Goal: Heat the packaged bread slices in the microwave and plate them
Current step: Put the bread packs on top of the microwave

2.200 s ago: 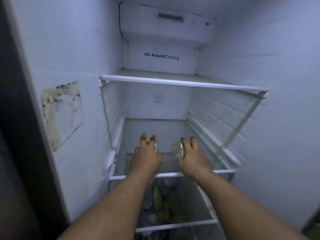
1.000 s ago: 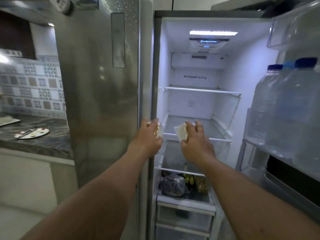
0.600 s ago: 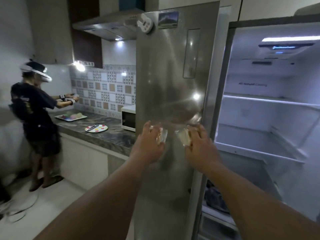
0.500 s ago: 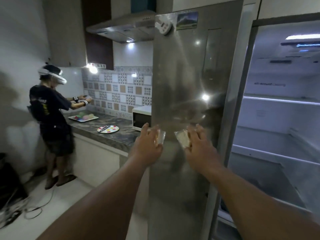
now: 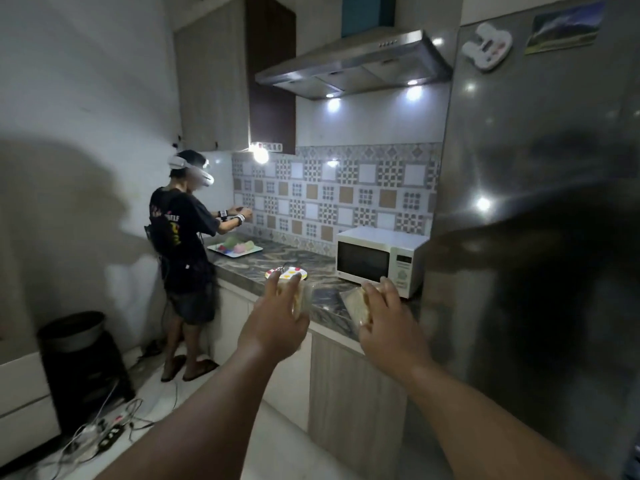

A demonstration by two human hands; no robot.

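Hands have swung from the fridge toward the counter (image 5: 277, 261): left hand (image 5: 277, 323) grips one clear-wrapped bread slice (image 5: 302, 299), right hand (image 5: 388, 323) another crinkly packet (image 5: 355, 306), before the boxy white microwave (image 5: 379, 259) and round plate (image 5: 286, 273).

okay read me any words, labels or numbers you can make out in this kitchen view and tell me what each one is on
"ELF": partial white lettering on the back of the other person's black T-shirt; the rest is hidden or blurred.
Microwave control panel: markings too small to read.
Fridge magnets: no legible text.
Bread packets in the hands: no readable label.
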